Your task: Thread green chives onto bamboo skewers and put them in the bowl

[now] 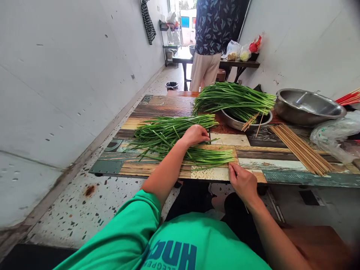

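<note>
My left hand [196, 135] is closed in a pinch at a few green chive stalks, between two bunches on the table. The upper chive bunch [174, 125] lies just behind it, leaves to the left and pale ends to the right. Nearer me is the smaller chive bunch [209, 155]. My right hand [244, 182] is closed at the table's front edge, fingertips by the pale ends of the near bunch. A thin stick end, apparently a bamboo skewer [247, 210], shows below that hand; the rest of it is hidden.
A large chive heap [233, 97] rests over a metal bowl [232, 122], with skewered pieces at its rim. Bamboo skewers [302, 150] lie to the right, near a big steel basin [309, 107] and a plastic bag [334, 135]. A person [210, 41] stands at another table behind.
</note>
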`<state>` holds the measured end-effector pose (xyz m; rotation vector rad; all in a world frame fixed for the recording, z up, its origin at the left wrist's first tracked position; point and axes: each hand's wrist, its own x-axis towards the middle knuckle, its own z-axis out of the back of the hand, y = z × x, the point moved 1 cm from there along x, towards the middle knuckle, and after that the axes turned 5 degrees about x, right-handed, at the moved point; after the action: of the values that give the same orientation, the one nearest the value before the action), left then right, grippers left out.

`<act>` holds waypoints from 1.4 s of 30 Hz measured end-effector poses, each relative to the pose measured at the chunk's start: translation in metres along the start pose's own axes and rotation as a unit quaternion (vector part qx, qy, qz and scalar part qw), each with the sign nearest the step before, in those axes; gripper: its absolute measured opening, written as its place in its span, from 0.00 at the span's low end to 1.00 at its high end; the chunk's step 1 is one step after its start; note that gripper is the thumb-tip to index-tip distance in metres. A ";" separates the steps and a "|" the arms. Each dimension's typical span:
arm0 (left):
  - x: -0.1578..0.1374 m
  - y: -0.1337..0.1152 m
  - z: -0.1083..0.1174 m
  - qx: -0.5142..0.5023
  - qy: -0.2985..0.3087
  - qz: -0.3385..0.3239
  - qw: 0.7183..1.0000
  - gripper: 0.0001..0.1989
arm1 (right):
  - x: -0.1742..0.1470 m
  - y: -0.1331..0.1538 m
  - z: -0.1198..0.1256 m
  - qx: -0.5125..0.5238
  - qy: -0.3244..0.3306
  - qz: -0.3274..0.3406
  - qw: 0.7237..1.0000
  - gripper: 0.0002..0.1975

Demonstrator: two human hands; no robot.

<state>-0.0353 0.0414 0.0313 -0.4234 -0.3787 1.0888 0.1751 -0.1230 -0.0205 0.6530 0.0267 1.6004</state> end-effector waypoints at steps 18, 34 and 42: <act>0.002 -0.019 -0.035 -0.168 0.010 0.030 0.985 0.19 | 0.018 0.010 -0.005 0.077 -0.002 -0.073 0.994 0.17; 0.005 -0.019 -0.040 -0.341 -0.053 0.095 0.934 0.11 | 0.015 0.007 -0.008 0.088 0.017 -0.067 0.994 0.17; 0.007 -0.017 -0.044 -0.337 -0.057 0.070 0.937 0.10 | 0.016 0.006 -0.008 0.100 0.012 -0.056 0.993 0.17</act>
<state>0.0022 0.0343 0.0033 -1.0095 -0.8424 1.1056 0.1670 -0.1065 -0.0184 0.7740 0.2393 1.5081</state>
